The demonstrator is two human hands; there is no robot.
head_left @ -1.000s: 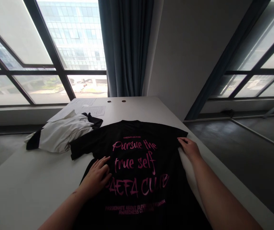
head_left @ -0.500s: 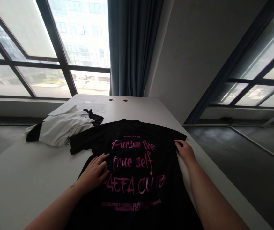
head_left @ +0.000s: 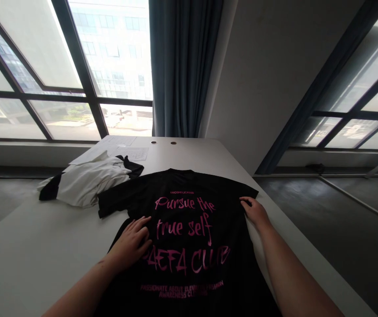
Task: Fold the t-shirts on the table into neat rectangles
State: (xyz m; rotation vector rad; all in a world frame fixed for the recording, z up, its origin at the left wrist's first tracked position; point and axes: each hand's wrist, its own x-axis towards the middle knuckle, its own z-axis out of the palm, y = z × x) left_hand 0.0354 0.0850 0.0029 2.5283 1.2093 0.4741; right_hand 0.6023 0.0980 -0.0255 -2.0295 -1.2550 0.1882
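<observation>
A black T-shirt (head_left: pixel 175 220) with pink lettering lies spread on the white table (head_left: pixel 60 246), its collar pointing away from me. My left hand (head_left: pixel 131 242) rests on the left side of the shirt body, below the left sleeve, palm down with fingers stretched out. On the other side, my right hand (head_left: pixel 255 212) is at the underarm, where the right sleeve meets the body. Its thumb and forefinger are drawn close together in a pinch on the black fabric. The bottom hem is out of sight below the frame.
A crumpled white and black garment (head_left: pixel 86 182) lies left of the T-shirt, partly near its left sleeve. Behind it are paper sheets (head_left: pixel 131 153). Two round holes pierce the table's far end. A blue curtain (head_left: pixel 184 70) hangs beyond, beside windows.
The whole scene sits slightly lower in the picture, as the camera has tilted up a little. Both hands keep nearly the same places on the T-shirt.
</observation>
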